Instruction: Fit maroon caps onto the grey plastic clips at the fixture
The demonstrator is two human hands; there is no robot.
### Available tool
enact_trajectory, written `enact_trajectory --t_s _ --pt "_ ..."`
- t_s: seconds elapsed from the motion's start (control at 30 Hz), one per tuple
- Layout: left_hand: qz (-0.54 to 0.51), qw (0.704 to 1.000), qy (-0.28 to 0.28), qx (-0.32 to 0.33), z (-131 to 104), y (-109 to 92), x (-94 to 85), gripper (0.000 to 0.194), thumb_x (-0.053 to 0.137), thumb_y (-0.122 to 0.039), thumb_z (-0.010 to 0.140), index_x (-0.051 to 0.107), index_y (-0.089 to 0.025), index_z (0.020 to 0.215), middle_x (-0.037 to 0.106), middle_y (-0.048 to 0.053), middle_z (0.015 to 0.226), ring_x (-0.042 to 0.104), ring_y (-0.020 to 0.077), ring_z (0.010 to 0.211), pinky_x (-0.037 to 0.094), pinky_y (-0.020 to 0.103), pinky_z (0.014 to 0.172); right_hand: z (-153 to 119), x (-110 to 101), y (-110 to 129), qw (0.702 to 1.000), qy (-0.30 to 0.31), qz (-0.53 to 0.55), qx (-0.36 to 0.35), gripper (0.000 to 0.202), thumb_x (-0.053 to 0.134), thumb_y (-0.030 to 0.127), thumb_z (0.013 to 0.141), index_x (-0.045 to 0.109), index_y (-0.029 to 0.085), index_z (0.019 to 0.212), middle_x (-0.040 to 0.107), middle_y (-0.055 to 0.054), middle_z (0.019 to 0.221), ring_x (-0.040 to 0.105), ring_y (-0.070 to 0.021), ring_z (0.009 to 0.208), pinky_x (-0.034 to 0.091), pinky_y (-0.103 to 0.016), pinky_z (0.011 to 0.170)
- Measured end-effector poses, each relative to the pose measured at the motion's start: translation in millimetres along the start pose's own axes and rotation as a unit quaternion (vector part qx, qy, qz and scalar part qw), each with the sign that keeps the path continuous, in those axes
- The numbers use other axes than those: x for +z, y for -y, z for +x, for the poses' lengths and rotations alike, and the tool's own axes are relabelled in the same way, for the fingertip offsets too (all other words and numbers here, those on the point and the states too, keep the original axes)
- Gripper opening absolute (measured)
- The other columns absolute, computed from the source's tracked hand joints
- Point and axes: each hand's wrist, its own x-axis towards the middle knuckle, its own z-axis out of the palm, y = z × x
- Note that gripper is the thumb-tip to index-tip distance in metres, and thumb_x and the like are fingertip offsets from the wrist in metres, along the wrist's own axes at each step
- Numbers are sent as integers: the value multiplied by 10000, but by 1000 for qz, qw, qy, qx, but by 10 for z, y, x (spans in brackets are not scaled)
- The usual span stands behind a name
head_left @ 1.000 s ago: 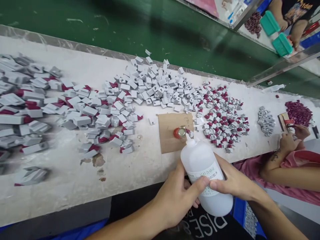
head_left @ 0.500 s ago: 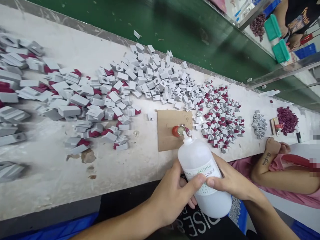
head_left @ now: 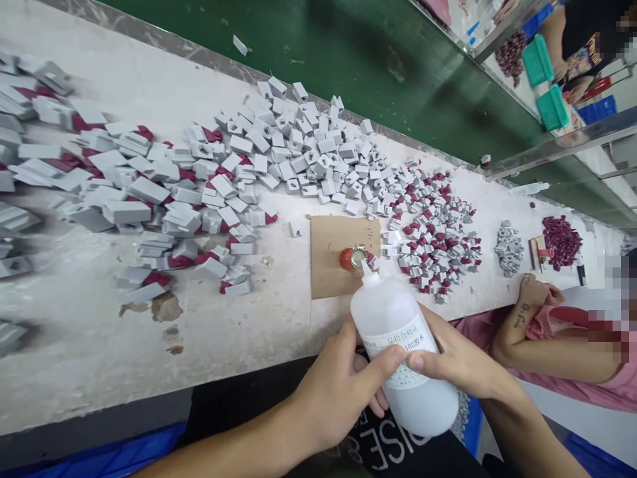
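Observation:
A white squeeze bottle (head_left: pixel 385 312) with a printed label is gripped between my two hands, its nozzle tilted toward the bench. My left hand (head_left: pixel 343 382) wraps its left side, thumb across the label. On the other side my right hand (head_left: pixel 448 352) holds it, thumb tip almost meeting the left one. Just beyond the nozzle tip lie a metal bottle cap (head_left: pixel 357 257) and a red cap (head_left: pixel 346 258), on a brown cardboard piece (head_left: pixel 328 279). Whether the nozzle touches the cap I cannot tell.
Grey plastic blocks (head_left: pixel 318 149) are heaped behind the cardboard. Grey-and-maroon assembled pieces (head_left: pixel 432 232) lie to the right, more (head_left: pixel 164 199) to the left. A seated co-worker's arm (head_left: pixel 517 318) rests at the right. A green belt (head_left: pixel 298 40) runs along the back. Maroon parts (head_left: pixel 561 242) sit farther right.
The camera view has shifted slightly, so the scene sits a little further left. A loose grey piece on the green belt has moved left. Both hands keep their hold on the bottle.

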Motion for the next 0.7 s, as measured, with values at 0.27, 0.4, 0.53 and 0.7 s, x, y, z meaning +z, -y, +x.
enact_trajectory --t_s 0.27,0.4,0.53,0.7 --pt "-3 1000 -1 3 -14 15 12 869 711 -817 998 494 -183 1552 798 54 815 808 284 664 673 374 613 -24 2 35 1000 2 6 5 758 909 654 915 660 216 1481 798 -109 1259 728 -296 1037 599 -375 855" --pt "-3 1000 4 9 -6 28 8 851 704 -811 1007 496 -184 1543 803 59 803 807 285 650 670 371 605 -8 2 65 1000 0 1 4 735 906 658 917 672 210 1450 792 -110 1263 728 -301 1058 602 -378 871" --pt "-1 1000 4 8 -6 25 5 859 685 -831 1006 498 -175 1528 792 59 782 806 289 646 670 375 605 -4 -4 70 1000 0 -6 7 721 892 673 925 678 206 1432 787 -112 1266 731 -308 1072 604 -381 874" --pt "-2 1000 3 10 -10 -3 11 838 686 -840 999 527 -176 1485 787 57 778 801 286 642 667 372 601 -27 -5 66 1000 -3 -7 6 703 888 667 935 683 215 1433 783 -108 1271 731 -302 1074 607 -373 872"
